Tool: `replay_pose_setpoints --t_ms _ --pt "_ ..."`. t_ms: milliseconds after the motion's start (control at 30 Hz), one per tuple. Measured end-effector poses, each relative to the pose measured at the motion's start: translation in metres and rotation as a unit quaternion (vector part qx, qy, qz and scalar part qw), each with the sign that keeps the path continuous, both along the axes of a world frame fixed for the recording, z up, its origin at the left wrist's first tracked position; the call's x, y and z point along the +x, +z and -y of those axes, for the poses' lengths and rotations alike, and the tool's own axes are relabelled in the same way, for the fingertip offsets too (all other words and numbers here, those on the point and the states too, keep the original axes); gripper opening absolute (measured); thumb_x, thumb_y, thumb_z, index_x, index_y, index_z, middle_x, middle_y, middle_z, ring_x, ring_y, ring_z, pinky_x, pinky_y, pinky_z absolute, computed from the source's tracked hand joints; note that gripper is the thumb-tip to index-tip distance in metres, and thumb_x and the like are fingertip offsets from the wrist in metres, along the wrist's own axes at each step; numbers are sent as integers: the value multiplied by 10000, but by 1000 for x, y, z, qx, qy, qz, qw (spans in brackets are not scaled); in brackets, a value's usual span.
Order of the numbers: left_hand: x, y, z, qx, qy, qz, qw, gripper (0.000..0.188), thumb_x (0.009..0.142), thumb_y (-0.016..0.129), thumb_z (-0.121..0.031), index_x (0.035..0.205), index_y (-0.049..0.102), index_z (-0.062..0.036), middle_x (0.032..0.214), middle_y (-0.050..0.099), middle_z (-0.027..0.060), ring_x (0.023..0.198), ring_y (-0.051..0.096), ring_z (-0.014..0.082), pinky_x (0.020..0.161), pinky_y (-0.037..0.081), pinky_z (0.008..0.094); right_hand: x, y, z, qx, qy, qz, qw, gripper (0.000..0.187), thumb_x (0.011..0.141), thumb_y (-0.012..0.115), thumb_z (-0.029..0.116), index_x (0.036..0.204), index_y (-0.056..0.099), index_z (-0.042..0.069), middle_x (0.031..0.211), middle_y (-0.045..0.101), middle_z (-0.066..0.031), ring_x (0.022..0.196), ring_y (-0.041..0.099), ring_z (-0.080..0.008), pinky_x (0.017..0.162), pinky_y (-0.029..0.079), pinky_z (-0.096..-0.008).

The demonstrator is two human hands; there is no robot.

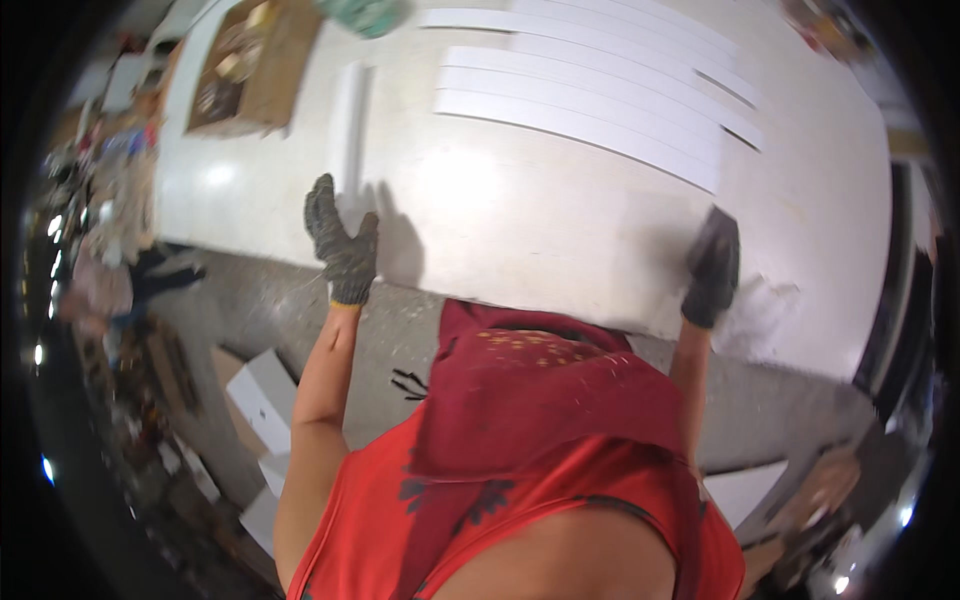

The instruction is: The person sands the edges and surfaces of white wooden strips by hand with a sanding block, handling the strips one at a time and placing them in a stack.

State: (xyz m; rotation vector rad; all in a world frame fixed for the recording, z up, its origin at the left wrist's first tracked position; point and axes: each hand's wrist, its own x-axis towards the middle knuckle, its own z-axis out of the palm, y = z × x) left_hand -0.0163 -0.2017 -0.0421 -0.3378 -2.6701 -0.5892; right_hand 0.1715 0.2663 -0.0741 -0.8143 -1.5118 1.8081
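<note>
Both my hands wear dark grey knitted gloves above a white worktable (pixel 480 240). My left hand (pixel 343 240) is open, its thumb spread away from the fingers, with nothing in it. Just beyond its fingertips lies a narrow white strip (pixel 349 125), pointing away from me. My right hand (pixel 714 265) is over the right side of the table, smeared by motion, so its fingers and anything in them cannot be made out. Ahead of it, several long white panels (pixel 590 95) lie side by side, some ends staggered.
An open cardboard box (pixel 283 70) with small items stands at the far left, beside a green translucent bag or wrap (pixel 365 14). White boards (pixel 262 400) lie on the floor at lower left. Another person (pixel 105 280) is at the left.
</note>
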Motion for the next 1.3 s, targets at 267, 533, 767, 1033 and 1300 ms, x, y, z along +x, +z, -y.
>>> replay_pose_setpoints --t_ms 267,533,767,1033,1300 --pt "-18 12 -220 118 -345 82 927 551 817 775 -187 1334 614 -87 1356 610 131 1321 513 357 1118 414 448 -43 -17 -61 -146 -45 1 988 575 924 715 349 1374 578 17 1294 631 -73 1153 603 -189 949 497 -332" --pt "-58 -28 -224 -21 -371 71 926 588 758 802 -204 1312 622 -127 1311 612 142 1237 541 347 1083 413 466 -28 -8 -53 -132 -28 22 991 514 948 691 291 1365 590 8 1273 646 -63 1150 605 -169 1001 456 -300" --pt "-99 -23 -185 -81 -302 73 947 503 707 835 -237 1186 691 -184 1187 671 93 1156 592 315 1019 452 445 -19 -32 -75 -220 -4 -56 974 391 969 675 272 1279 637 36 1163 683 -47 1053 638 -172 946 495 -312" --pt "-40 -1 -150 4 -319 235 918 793 660 910 -260 1374 581 -151 1247 646 97 1170 587 313 1047 449 449 -6 -5 -94 -261 -47 2 964 524 892 746 381 1293 614 70 1189 675 -53 1070 644 -211 897 531 -359" --pt "-1 -33 -86 -11 -188 180 965 999 573 949 -321 1436 501 -88 1155 681 90 1095 614 290 991 440 450 -94 19 86 576 216 130 778 220 920 613 138 1123 697 143 1062 671 -68 1012 636 -260 848 519 -418"
